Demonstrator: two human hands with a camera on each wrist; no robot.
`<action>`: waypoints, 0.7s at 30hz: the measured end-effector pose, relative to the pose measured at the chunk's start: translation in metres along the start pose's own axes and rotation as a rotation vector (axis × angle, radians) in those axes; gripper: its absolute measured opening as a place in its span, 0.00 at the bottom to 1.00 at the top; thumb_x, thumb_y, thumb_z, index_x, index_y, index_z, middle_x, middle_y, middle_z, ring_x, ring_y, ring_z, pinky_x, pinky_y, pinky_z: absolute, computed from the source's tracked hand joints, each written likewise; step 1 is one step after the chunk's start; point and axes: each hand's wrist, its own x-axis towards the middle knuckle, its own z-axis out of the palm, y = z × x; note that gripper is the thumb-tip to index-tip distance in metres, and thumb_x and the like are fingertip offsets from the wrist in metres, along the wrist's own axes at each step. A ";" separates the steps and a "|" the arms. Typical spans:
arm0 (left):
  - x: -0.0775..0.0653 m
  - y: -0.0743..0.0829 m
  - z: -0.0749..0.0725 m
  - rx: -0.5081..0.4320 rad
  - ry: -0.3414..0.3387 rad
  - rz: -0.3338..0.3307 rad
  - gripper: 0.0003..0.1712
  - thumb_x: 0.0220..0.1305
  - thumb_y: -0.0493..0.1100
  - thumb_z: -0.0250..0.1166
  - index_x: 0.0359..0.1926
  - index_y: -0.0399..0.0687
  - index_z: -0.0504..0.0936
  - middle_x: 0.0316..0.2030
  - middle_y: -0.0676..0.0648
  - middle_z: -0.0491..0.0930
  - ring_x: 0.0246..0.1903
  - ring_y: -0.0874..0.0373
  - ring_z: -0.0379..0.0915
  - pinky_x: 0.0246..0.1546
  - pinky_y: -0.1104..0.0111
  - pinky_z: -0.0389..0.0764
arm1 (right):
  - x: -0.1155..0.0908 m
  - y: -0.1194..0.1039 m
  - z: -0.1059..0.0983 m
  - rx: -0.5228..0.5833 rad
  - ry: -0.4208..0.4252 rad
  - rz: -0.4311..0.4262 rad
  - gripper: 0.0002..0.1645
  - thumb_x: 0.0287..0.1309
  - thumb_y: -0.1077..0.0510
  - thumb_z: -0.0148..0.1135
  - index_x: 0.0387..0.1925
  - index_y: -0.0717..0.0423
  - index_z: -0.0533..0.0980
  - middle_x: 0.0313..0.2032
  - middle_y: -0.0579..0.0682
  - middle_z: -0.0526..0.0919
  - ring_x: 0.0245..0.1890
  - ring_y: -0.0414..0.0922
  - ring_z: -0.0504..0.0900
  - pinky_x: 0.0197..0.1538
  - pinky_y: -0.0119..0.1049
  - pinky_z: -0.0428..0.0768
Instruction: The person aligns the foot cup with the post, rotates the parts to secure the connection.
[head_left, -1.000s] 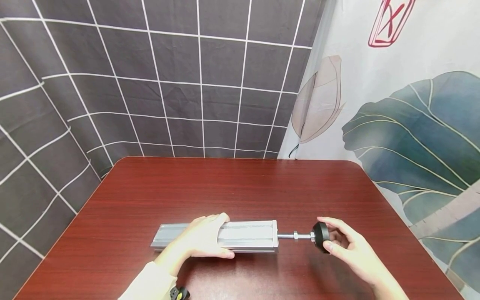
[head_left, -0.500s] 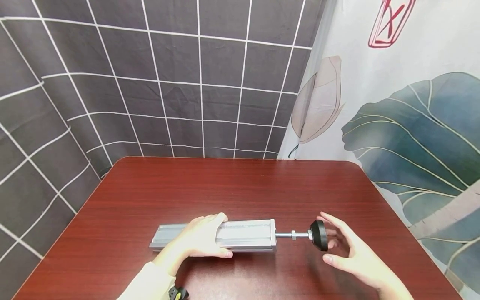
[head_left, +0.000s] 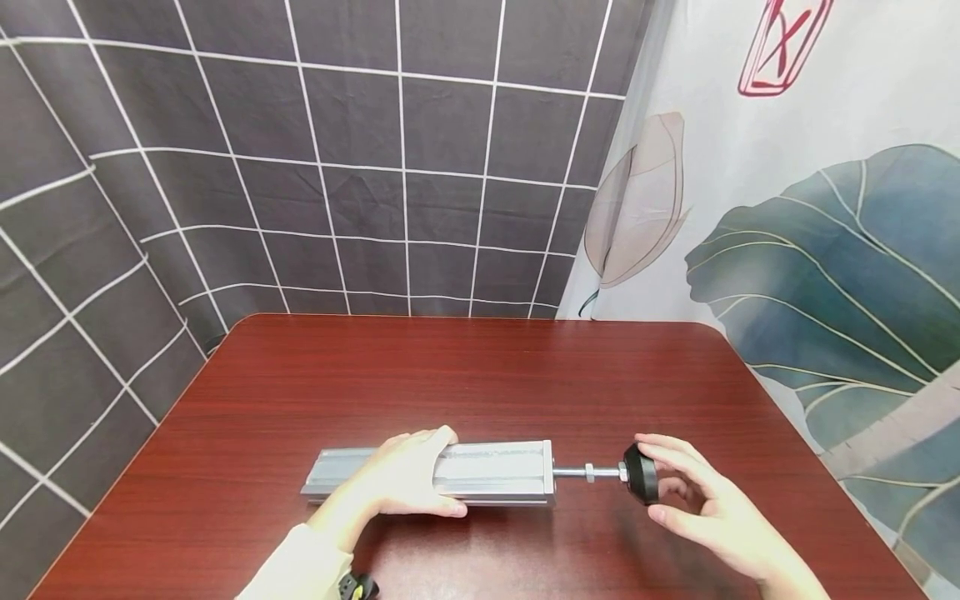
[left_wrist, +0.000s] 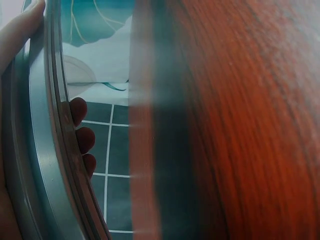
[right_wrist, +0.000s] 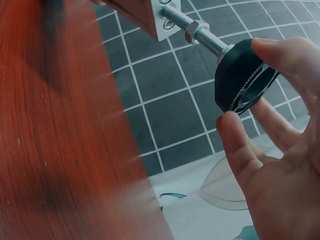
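Observation:
In the head view a silver aluminium profile [head_left: 495, 473] lies crosswise above the table, its long side toward me. My left hand [head_left: 408, 475] grips it around the middle, thumb on the near side. Fingertips [left_wrist: 85, 140] curl past its far edge in the left wrist view. From the right end plate sticks a threaded rod [right_wrist: 210, 42] with a hex nut [right_wrist: 196, 31]. It carries a black round levelling foot [head_left: 641, 473]. My right hand [head_left: 701, 496] pinches the foot's rim between thumb and fingers; the right wrist view shows its hollow underside facing the palm.
The reddish-brown wooden table [head_left: 465, 375] stretches beyond the profile to its back edge. A dark grid-patterned curtain [head_left: 442, 200] hangs behind it, and a white leaf-print curtain [head_left: 637, 250] hangs at the right. A black wrist strap [head_left: 358, 587] sits at my left sleeve.
Half a second ago my right fingers were spread off the foot's rim; now they are back against it. The profile shifted slightly left, then back right. My left hand keeps its grip.

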 end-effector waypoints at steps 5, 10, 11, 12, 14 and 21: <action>-0.001 0.002 -0.001 0.007 -0.005 -0.001 0.43 0.33 0.72 0.69 0.48 0.55 0.71 0.40 0.55 0.77 0.39 0.58 0.75 0.42 0.60 0.71 | 0.000 -0.005 0.002 -0.092 0.031 0.105 0.39 0.47 0.76 0.63 0.63 0.63 0.64 0.53 0.45 0.69 0.37 0.40 0.78 0.36 0.29 0.76; -0.001 0.004 -0.002 0.017 -0.007 0.011 0.43 0.33 0.72 0.69 0.48 0.54 0.71 0.40 0.55 0.78 0.38 0.58 0.75 0.41 0.60 0.72 | -0.001 -0.003 0.006 -0.085 0.088 0.145 0.36 0.50 0.75 0.60 0.62 0.59 0.65 0.44 0.44 0.75 0.32 0.40 0.79 0.32 0.31 0.76; -0.001 0.004 -0.002 0.017 -0.009 0.012 0.43 0.33 0.72 0.69 0.48 0.54 0.71 0.40 0.55 0.78 0.38 0.58 0.75 0.41 0.60 0.72 | -0.001 -0.003 0.007 -0.074 0.098 0.145 0.35 0.51 0.75 0.59 0.62 0.59 0.65 0.43 0.45 0.76 0.31 0.40 0.79 0.31 0.32 0.76; -0.001 0.004 -0.002 0.019 -0.010 0.013 0.43 0.33 0.72 0.69 0.48 0.54 0.71 0.40 0.55 0.78 0.38 0.58 0.75 0.41 0.61 0.72 | -0.001 -0.002 0.008 -0.061 0.107 0.146 0.35 0.51 0.76 0.58 0.62 0.60 0.66 0.42 0.45 0.76 0.29 0.41 0.79 0.29 0.33 0.76; -0.001 0.004 -0.001 0.023 -0.013 0.014 0.44 0.33 0.72 0.68 0.49 0.54 0.71 0.40 0.55 0.78 0.39 0.58 0.75 0.41 0.61 0.72 | -0.001 -0.001 0.009 -0.036 0.121 0.149 0.34 0.52 0.76 0.56 0.62 0.59 0.66 0.42 0.45 0.76 0.26 0.42 0.77 0.27 0.34 0.75; -0.001 0.005 0.000 0.013 -0.011 0.021 0.44 0.33 0.73 0.68 0.49 0.54 0.71 0.40 0.55 0.78 0.39 0.58 0.75 0.41 0.61 0.72 | 0.000 -0.002 0.009 -0.053 0.139 0.160 0.34 0.51 0.75 0.56 0.61 0.58 0.67 0.41 0.44 0.76 0.28 0.41 0.77 0.28 0.33 0.75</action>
